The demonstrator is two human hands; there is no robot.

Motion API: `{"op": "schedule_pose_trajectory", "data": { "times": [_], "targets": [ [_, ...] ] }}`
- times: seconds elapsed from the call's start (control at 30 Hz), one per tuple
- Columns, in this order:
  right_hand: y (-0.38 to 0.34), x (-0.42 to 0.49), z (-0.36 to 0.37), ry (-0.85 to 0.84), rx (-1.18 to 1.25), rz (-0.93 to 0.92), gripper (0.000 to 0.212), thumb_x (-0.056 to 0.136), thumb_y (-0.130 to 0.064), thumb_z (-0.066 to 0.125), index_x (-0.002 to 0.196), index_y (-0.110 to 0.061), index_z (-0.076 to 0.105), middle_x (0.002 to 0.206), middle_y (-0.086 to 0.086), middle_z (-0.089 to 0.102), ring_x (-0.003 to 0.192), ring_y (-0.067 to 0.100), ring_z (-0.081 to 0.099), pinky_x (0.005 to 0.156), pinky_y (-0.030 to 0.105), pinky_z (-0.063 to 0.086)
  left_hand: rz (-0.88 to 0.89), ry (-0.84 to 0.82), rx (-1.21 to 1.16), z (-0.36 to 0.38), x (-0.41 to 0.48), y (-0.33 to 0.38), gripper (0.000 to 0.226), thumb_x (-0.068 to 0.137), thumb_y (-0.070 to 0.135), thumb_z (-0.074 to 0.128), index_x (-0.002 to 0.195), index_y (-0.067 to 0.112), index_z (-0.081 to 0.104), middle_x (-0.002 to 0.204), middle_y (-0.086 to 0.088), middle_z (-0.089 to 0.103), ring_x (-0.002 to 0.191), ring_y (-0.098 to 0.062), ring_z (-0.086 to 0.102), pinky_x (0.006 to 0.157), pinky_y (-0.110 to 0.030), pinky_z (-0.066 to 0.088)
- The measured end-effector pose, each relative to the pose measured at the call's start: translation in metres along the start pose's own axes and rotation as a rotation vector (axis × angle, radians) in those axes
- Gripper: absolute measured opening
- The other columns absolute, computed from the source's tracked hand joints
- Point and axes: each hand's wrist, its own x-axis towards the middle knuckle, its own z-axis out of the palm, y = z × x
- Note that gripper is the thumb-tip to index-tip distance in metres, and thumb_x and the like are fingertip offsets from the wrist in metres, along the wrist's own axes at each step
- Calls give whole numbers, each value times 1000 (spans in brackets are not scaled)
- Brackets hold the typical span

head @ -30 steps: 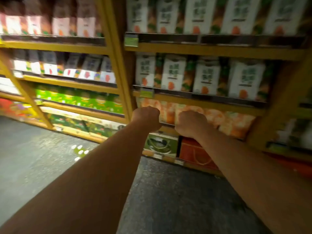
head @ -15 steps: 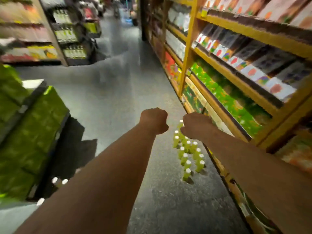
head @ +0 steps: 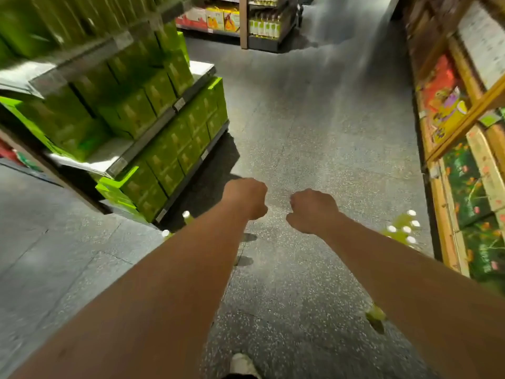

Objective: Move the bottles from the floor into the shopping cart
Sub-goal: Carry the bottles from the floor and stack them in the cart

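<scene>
I've got speckled grey floor [head: 314, 132] running up the middle of frame. Glossy green cartons [head: 161, 157] are stacked on a metal rack [head: 120, 162] at left, and wooden shelving [head: 448, 231] runs down the right edge. Both arms are out. The left hand [head: 247, 196] is balled tight at centre, the right hand [head: 314, 212] just beside it with fingers curled under too, and neither grips anything. The bottles [head: 403, 231], yellow-green with round white caps, cluster on the floor at right centre beside the shelving. Two more bottle tops [head: 186, 216] peek out by the left forearm.
</scene>
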Motion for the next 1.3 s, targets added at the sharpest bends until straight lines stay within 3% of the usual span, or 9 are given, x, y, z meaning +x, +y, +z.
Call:
{"op": "schedule_pose_trajectory", "data": {
  "times": [0.2, 0.4, 0.53, 0.7, 0.8, 0.9, 1.0, 1.1, 1.3],
  "targets": [
    [-23, 68, 3, -34, -27, -41, 7, 88, -21, 51, 84, -15, 52, 79, 1, 54, 72, 20, 52, 65, 28, 41, -32, -66, -23, 20, 40, -58, 22, 92, 32, 50, 106, 17, 59, 96, -2, 60, 83, -22, 57, 63, -31, 40],
    [-39, 146, 26, -96, -2, -94, 16, 89, -24, 52, 97, -12, 59, 82, 4, 55, 76, 22, 55, 66, 27, 41, -99, -140, -46, 43, 94, -110, 24, 93, 33, 52, 110, 17, 60, 101, -2, 61, 90, -24, 60, 66, -31, 45],
    [-52, 210, 46, -176, 41, -140, 23, 90, -29, 53, 107, -14, 58, 101, 6, 61, 86, 21, 55, 70, 26, 40, -154, -197, -56, 66, 143, -141, 19, 91, 27, 51, 105, 18, 60, 92, 0, 59, 83, -22, 59, 62, -31, 44],
    [-73, 311, 84, -210, 97, -177, 21, 89, -26, 52, 104, -13, 59, 96, 7, 60, 83, 23, 55, 68, 26, 39, -222, -206, -120, 117, 217, -177, 17, 92, 26, 50, 105, 18, 58, 89, 0, 54, 79, -21, 56, 61, -32, 43],
    [-81, 358, 128, -261, 114, -195, 19, 90, -25, 52, 103, -13, 59, 98, 8, 61, 92, 27, 61, 68, 28, 41, -236, -251, -177, 168, 254, -194, 23, 93, 29, 52, 113, 19, 57, 102, -2, 58, 91, -23, 60, 64, -32, 46],
    [-89, 394, 188, -295, 129, -200, 12, 88, -21, 54, 97, -14, 58, 91, 6, 61, 87, 26, 62, 62, 27, 38, -219, -300, -206, 230, 281, -207, 29, 93, 32, 53, 117, 17, 55, 107, -4, 58, 98, -25, 60, 70, -34, 46],
    [-100, 424, 259, -336, 149, -195, 11, 88, -18, 56, 98, -14, 57, 93, 6, 61, 83, 24, 61, 65, 30, 47, -197, -326, -166, 303, 308, -222, 35, 92, 33, 54, 124, 17, 52, 118, -6, 57, 109, -27, 57, 80, -37, 47],
    [-112, 453, 341, -335, 160, -195, 16, 87, -18, 57, 102, -16, 57, 98, 4, 61, 85, 23, 62, 73, 35, 54, -191, -362, -167, 385, 338, -236, 43, 91, 27, 58, 130, 18, 46, 127, -6, 52, 116, -27, 53, 85, -38, 48],
    [-134, 503, 485, -373, 121, -115, 46, 84, -28, 66, 123, -16, 47, 118, 7, 52, 102, 28, 58, 74, 33, 47, -105, -483, -124, 541, 380, -249, 61, 89, 19, 63, 141, 22, 31, 140, -5, 34, 125, -26, 41, 87, -38, 48]
  ]
}}
